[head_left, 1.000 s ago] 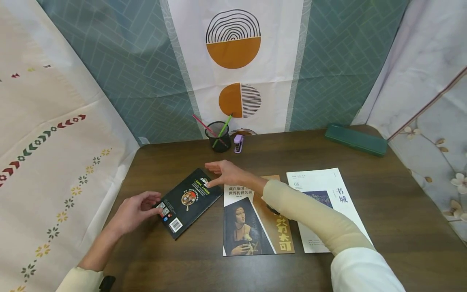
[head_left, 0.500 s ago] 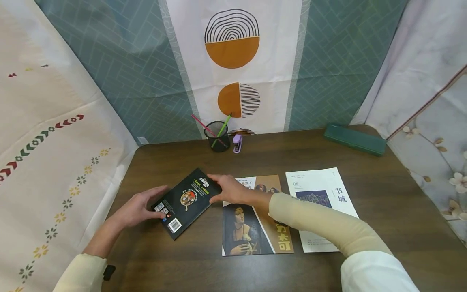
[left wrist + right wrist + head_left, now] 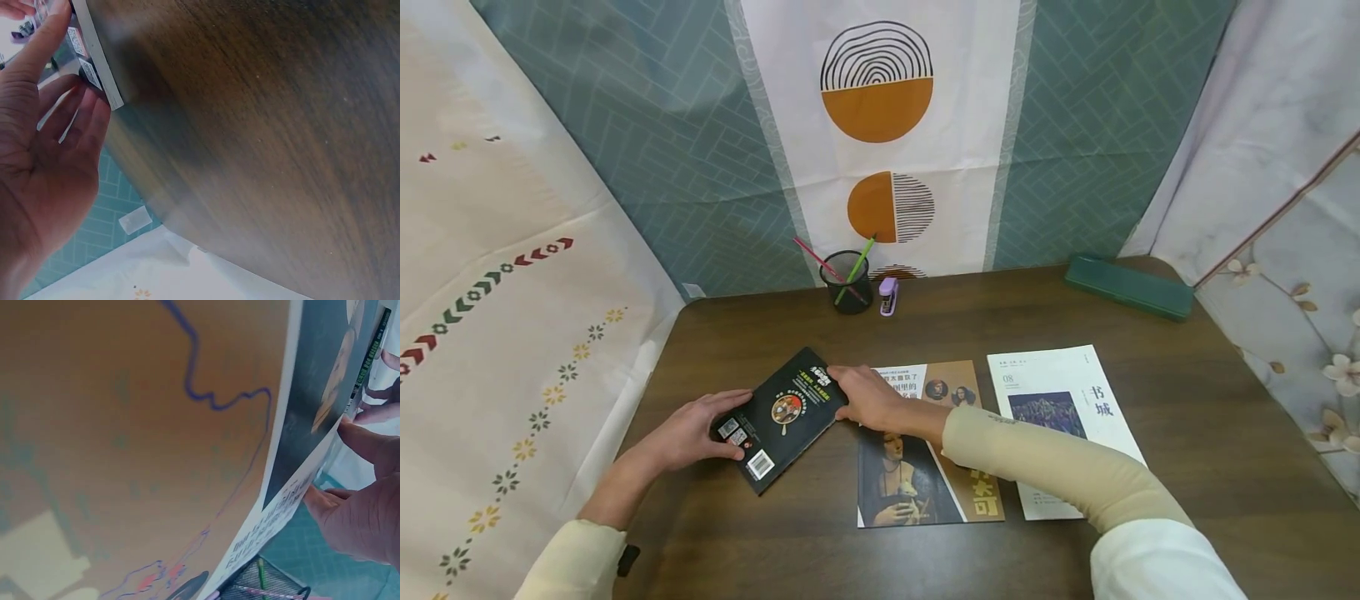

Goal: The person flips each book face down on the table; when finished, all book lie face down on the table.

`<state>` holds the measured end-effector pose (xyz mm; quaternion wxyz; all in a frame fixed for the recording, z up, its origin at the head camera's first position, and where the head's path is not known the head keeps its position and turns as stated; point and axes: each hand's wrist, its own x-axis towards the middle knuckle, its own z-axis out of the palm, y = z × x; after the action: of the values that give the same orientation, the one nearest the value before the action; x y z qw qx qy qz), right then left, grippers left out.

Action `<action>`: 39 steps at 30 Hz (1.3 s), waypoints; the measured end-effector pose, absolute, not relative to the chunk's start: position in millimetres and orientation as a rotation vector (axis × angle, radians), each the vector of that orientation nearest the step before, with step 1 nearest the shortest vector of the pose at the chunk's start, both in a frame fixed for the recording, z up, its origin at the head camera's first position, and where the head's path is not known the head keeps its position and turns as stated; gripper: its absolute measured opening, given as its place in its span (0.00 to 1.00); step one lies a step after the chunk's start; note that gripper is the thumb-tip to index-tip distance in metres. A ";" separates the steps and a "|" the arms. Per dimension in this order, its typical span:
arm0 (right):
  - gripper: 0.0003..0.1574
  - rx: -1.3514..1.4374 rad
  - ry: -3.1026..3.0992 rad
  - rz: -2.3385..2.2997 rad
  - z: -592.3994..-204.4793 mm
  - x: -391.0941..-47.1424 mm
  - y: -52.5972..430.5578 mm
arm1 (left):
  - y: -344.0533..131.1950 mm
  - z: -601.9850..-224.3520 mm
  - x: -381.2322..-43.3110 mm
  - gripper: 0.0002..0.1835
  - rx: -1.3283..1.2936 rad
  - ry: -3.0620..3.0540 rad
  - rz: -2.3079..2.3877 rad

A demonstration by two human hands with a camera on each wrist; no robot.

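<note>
A black book (image 3: 786,437) with a round food picture and a barcode lies slanted on the desk, between my two hands. My left hand (image 3: 688,429) holds its lower left end, thumb on the cover and fingers along the left edge. In the left wrist view the thumb (image 3: 37,53) overlaps the cover beside the pale page edge (image 3: 100,56). At the upper right end, my right hand (image 3: 872,402) grips the book's edge between thumb and fingers. The right wrist view shows the book's narrow side (image 3: 370,356) with green lettering, close to that hand (image 3: 369,506).
Under my right forearm lies a brown-and-white book (image 3: 910,492) with a portrait. A white magazine (image 3: 1105,417) is to its right. Along the back stand a black mesh pen cup (image 3: 852,293), a purple stapler (image 3: 888,296) and a green case (image 3: 1129,287) on the wooden desk (image 3: 760,550).
My right hand has come down from over the book's top to its right edge. My left hand has closed in on the left edge. The book has barely shifted.
</note>
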<state>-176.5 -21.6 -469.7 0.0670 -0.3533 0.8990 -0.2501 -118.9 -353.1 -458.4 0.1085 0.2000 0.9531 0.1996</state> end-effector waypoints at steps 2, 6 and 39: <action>0.46 -1.074 2.725 -0.739 -469.7 -176.8 -22.8 | -352.5 -458.0 -118.6 0.53 0.585 2.806 0.580; 0.42 -1.081 2.738 -0.720 -468.2 -177.4 -24.3 | -350.8 -456.7 -116.6 0.53 0.572 2.816 0.558; 0.43 -1.171 2.554 -0.630 -459.7 -214.9 -26.6 | -342.0 -453.2 -90.3 0.48 0.599 2.830 0.497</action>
<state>-214.9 -26.6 -459.7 0.1307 -0.4031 0.8795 -0.2168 -90.3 -342.0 -453.2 0.1030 0.2031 0.9591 0.1684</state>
